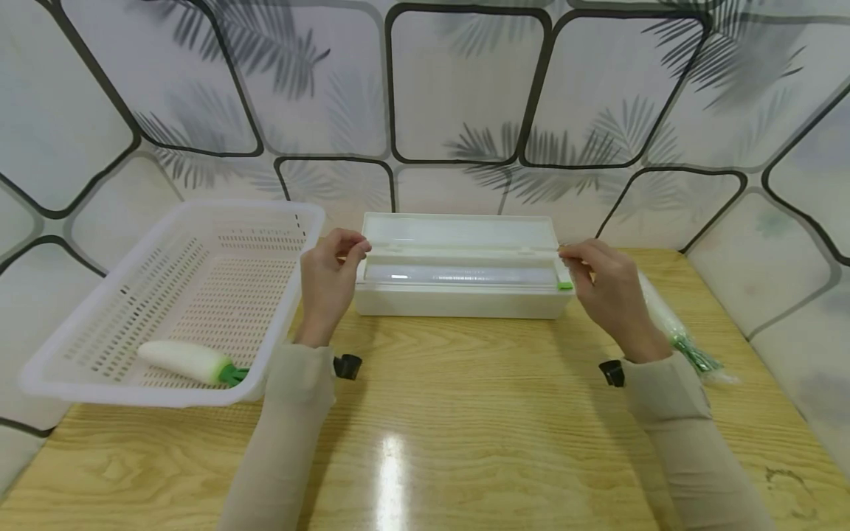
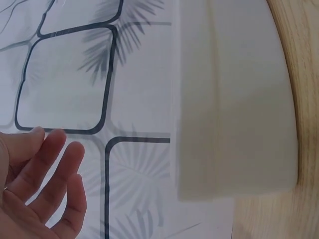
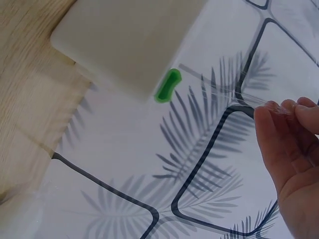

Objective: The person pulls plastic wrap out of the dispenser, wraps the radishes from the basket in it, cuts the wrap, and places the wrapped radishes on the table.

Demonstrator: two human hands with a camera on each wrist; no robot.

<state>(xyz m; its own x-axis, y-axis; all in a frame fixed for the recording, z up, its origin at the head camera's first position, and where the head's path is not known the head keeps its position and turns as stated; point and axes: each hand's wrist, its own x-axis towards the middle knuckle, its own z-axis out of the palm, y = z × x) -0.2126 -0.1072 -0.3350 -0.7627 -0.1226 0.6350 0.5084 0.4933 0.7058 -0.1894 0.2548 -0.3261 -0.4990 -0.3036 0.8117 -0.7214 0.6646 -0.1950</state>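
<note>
Currently, white wrap box (image 1: 458, 304) sits mid-frame on counter (image 1: 465, 413), right hand (image 1: 607, 295) fingers pinching clear film (image 3: 249, 99), left hand (image 1: 330, 284) fingers narrowed, seemingly pinching it too; best to keep edge level, tension even.

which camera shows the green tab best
The right wrist view: there the green tab shows large and unobstructed at the edge of the box. The head view shows it small, at the box's right end. The left wrist view does not show it, only part of the box.
</note>
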